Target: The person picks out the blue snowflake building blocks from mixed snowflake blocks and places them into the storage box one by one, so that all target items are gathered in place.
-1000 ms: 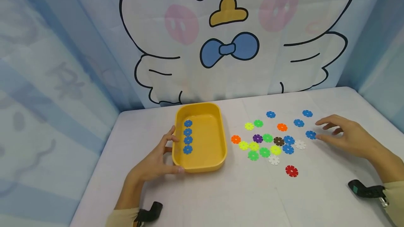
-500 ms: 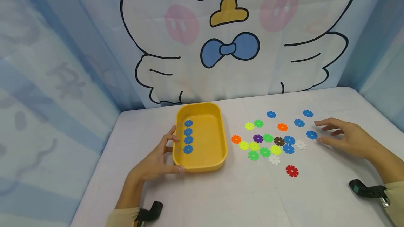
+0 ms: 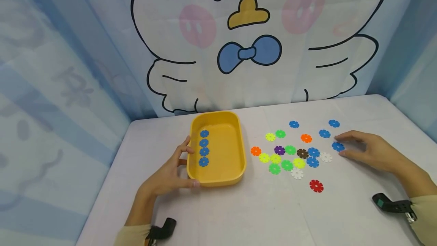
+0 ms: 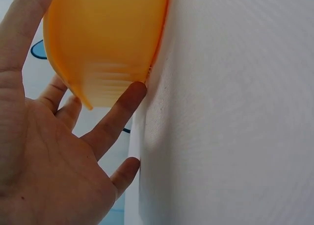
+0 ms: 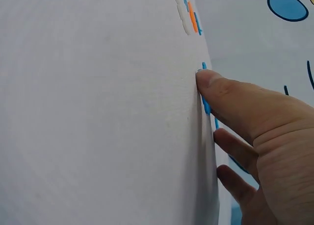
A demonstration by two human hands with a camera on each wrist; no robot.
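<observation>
My left hand (image 3: 169, 174) holds the left side of a yellow plastic tray (image 3: 223, 175), its thumb at the near corner and two fingers hooked over the rim. In the left wrist view, other fingers spread along the tray's wall (image 4: 105, 34). Several blue snowflake discs (image 3: 203, 151) lie in a column inside the tray. At the right, my right hand (image 3: 379, 153) reaches over a blue snowflake disc (image 3: 338, 147) lying on the table, thumb and index fingertips at its edges. In the right wrist view, the thumb overlaps this blue disc (image 5: 205, 105).
Loose snowflake discs in several colours lie between tray and right hand, among them a purple disc (image 3: 279, 150), a brown disc (image 3: 302, 153) and a red disc (image 3: 316, 186). Two more blue discs lie just beyond the right fingers. A printed curtain (image 3: 259, 82) stands behind the table.
My right hand has moved slightly left and down, its thumb and index closing in around the blue disc. The left hand and tray stay in place.
</observation>
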